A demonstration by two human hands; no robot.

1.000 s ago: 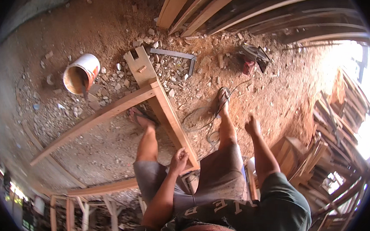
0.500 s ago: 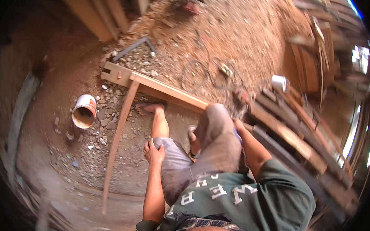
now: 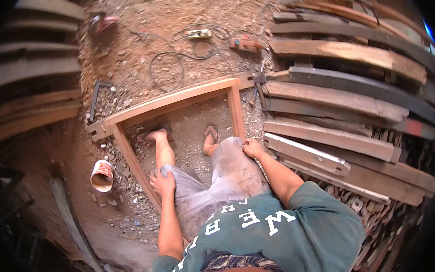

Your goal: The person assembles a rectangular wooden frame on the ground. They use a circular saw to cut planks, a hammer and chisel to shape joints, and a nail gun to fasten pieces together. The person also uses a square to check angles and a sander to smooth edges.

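Note:
A wooden frame surrounds my bare lower legs, its long beam lying across the ground beyond my feet. My left hand lies against the side of my left thigh, fingers apart, close to the left side rail. Beside my right knee, my right hand has its fingers closed at the edge of my grey shorts, near the lower end of the short right rail. A hammer lies by the frame's far right corner.
Stacked planks fill the right side; more boards stand at left. A white-and-red bucket lies tipped at left. Beyond the frame are a cable, a socket strip, a red power tool and an angled dark metal piece.
My view has swung to the right, bringing the frame's right rail, the hammer and the plank stack into plain sight. My right hand now shows beside the knee; my left hand stays at the thigh.

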